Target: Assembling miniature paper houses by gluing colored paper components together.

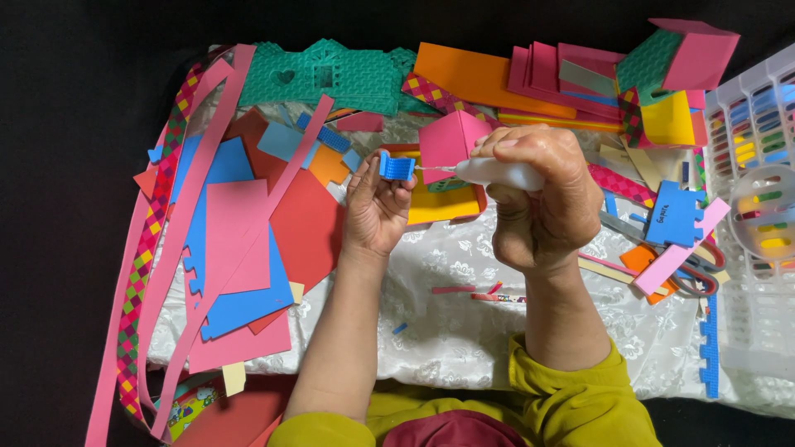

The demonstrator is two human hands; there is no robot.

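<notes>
Foam scraps in pink, red, blue and orange cover the white patterned cloth (447, 331). The left hand (377, 207) pinches a small blue ridged foam piece (397, 167) between its fingertips, raised above the cloth. The right hand (538, 194) is clenched around a white glue bottle (497, 172), its thin nozzle apparently touching the blue piece. A white plastic basket (758, 240) sits at the right.

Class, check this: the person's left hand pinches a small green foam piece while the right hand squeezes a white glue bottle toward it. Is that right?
Not quite. The head view shows the small foam piece in the left hand is blue, not green. The right hand does squeeze a white glue bottle toward it.
</notes>
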